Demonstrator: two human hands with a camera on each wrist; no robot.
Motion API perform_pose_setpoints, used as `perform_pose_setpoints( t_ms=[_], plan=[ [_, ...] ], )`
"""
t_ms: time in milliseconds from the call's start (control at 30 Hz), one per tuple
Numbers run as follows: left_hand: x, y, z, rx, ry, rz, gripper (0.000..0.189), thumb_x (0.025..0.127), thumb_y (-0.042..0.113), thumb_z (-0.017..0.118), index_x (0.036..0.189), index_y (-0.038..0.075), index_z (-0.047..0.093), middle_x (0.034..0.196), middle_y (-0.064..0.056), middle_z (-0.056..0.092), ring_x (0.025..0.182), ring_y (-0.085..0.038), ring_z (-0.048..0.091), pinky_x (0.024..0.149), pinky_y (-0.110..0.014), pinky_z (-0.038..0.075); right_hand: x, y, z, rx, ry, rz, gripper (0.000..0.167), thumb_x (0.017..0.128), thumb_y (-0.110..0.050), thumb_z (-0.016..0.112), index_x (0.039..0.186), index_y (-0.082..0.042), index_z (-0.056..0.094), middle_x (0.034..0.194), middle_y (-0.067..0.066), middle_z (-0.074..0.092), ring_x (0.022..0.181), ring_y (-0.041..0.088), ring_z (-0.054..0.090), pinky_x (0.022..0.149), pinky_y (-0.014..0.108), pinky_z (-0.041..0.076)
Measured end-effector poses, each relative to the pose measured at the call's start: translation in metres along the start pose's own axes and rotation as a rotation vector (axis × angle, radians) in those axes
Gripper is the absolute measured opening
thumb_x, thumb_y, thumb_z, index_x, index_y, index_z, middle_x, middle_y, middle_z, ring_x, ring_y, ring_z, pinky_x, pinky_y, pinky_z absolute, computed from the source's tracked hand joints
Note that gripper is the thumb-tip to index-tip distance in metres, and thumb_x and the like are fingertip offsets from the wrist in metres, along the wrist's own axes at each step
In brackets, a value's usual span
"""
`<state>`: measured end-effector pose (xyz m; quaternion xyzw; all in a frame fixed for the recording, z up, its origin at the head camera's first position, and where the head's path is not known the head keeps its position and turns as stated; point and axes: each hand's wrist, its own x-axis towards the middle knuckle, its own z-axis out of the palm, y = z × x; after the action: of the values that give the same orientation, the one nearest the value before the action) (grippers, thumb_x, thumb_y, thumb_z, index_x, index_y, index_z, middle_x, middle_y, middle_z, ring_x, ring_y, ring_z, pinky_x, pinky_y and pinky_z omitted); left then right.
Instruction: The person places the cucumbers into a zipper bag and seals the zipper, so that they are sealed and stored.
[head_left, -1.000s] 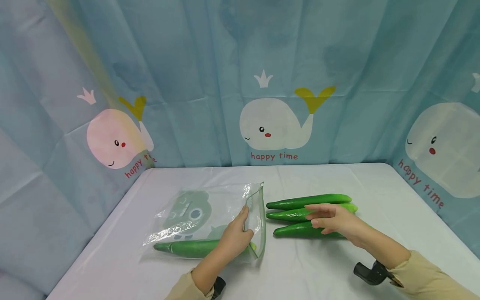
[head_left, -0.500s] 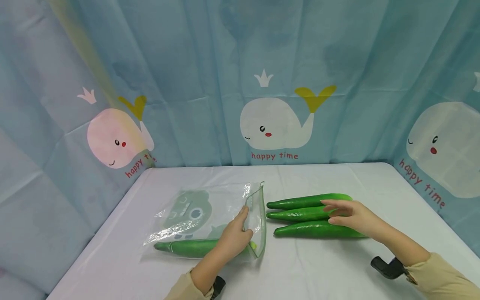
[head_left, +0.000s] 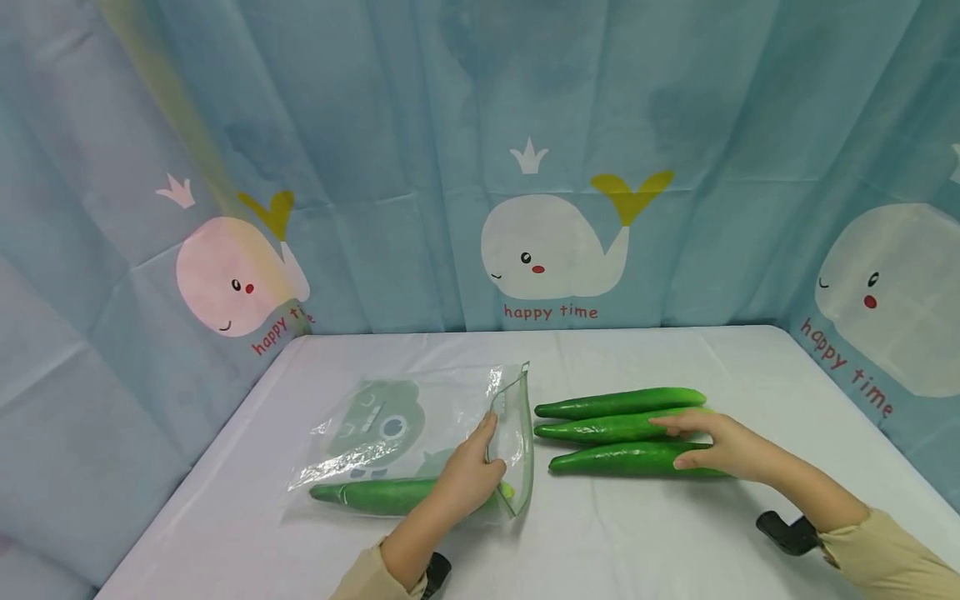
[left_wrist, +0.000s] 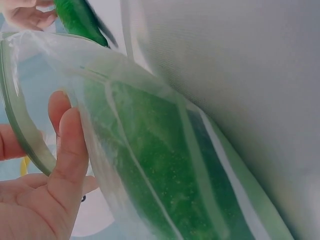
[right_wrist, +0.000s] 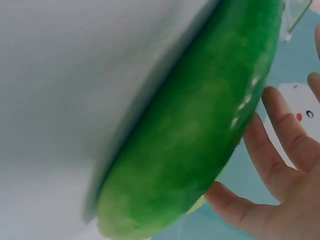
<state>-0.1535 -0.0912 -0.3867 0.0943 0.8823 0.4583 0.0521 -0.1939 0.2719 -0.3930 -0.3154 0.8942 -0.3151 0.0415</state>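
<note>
My left hand (head_left: 467, 475) grips the clear plastic zip bag (head_left: 457, 387) near its green-edged mouth, on the bag's right side. One cucumber (head_left: 382, 496) lies inside along the bag's near side, partly behind the hand. In the left wrist view, the fingers (left_wrist: 70, 150) hold the bag film beside its curved rim. Three cucumbers lie side by side to the right of the bag. Over the right end of the nearest cucumber (head_left: 615, 459) is my right hand (head_left: 723, 446), fingers spread. Its fingertips (right_wrist: 272, 95) are at that cucumber's side in the right wrist view; firm contact is unclear.
Beyond the nearest cucumber lie the middle cucumber (head_left: 592, 430) and the far cucumber (head_left: 615, 403). A white cloth covers the table (head_left: 600, 542). Blue whale-print curtains (head_left: 420, 167) stand behind and at both sides.
My right hand has moved right along the cucumbers and come down at the nearest one's right end. The left hand and the bag stay almost still.
</note>
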Motion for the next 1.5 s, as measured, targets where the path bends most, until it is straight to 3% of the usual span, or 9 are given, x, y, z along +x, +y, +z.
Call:
perform_pose_setpoints(
  t_ms=[233,400,633,1167,1500],
  plan=[
    [0.000,0.000,0.000,-0.004,-0.004,-0.002,0.067,0.085,0.000,0.048,0.148,-0.010,0.027,0.155,-0.026,0.021,0.142,-0.041,0.019,0.113,-0.054,0.018,-0.003,0.007,0.001,0.019,-0.060,0.029,0.062,0.082,-0.029,0.074,0.134,0.001,0.056,0.114,0.010,0.059,0.102,0.023,0.056,0.076,0.032,0.049],
    [0.000,0.000,0.000,-0.007,-0.005,-0.002,0.067,0.085,-0.001,0.048,0.148,-0.010,0.027,0.156,-0.026,0.020,0.142,-0.041,0.019,0.113,-0.054,0.018,-0.002,0.010,0.003,-0.009,-0.088,0.044,0.060,0.081,-0.022,0.076,0.133,0.000,0.058,0.117,0.012,0.058,0.106,0.021,0.054,0.080,0.032,0.049],
    [0.000,0.000,0.001,-0.025,-0.008,-0.001,0.068,0.085,-0.001,0.047,0.148,-0.010,0.025,0.156,-0.025,0.020,0.142,-0.041,0.018,0.113,-0.053,0.017,-0.002,0.015,0.006,0.005,-0.161,0.049,0.054,0.083,-0.014,0.074,0.131,0.003,0.058,0.113,0.010,0.057,0.102,0.020,0.054,0.076,0.030,0.049],
    [0.000,-0.001,0.001,-0.016,0.006,0.000,0.068,0.083,-0.001,0.047,0.148,-0.011,0.027,0.155,-0.027,0.021,0.142,-0.041,0.020,0.113,-0.053,0.018,-0.001,0.016,0.006,0.032,-0.168,0.025,0.055,0.083,-0.017,0.074,0.131,0.004,0.058,0.112,0.008,0.057,0.101,0.016,0.054,0.075,0.029,0.049],
    [-0.001,0.000,0.000,-0.016,0.011,-0.004,0.069,0.082,0.000,0.047,0.147,-0.011,0.027,0.155,-0.027,0.021,0.141,-0.041,0.020,0.113,-0.053,0.018,-0.002,0.006,0.002,0.058,-0.169,0.082,0.054,0.082,-0.015,0.075,0.131,0.002,0.059,0.119,0.015,0.058,0.109,0.031,0.054,0.079,0.033,0.050]
  ],
)
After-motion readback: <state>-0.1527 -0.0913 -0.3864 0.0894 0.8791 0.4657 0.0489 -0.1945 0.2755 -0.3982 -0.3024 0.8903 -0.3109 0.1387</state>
